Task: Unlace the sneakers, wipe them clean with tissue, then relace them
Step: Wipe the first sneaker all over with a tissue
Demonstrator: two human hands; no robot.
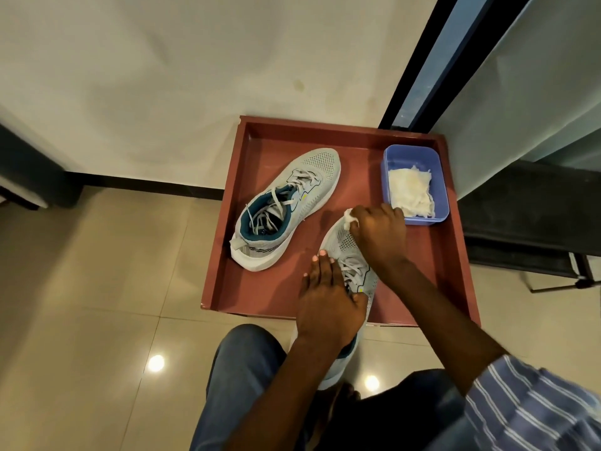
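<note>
The second sneaker [286,208] lies in the left half of the red tray [455,255], toe toward the far edge, heel toward the near left corner, its laces loose and partly tucked inside, well apart from both hands. The left hand [328,301] presses down on the lace area of the near sneaker [341,242], fingers fairly straight and spread, steadying it and holding nothing. This shoe's long axis runs from the person's lap, over the tray's near edge, up toward the tray's middle, with the toe farthest away. The right hand [379,232] sits over that toe, its grip closed on a wad of tissue [348,218] that pokes out at the fingertips and touches the toe cap. So the wiping stroke likely runs along the shoe's length, back toward the left hand. Just beyond the right hand, in the tray's far right corner, a blue tub [390,157] holds more tissue. The tray rests on a glossy tiled floor [97,288] against a pale wall.
</note>
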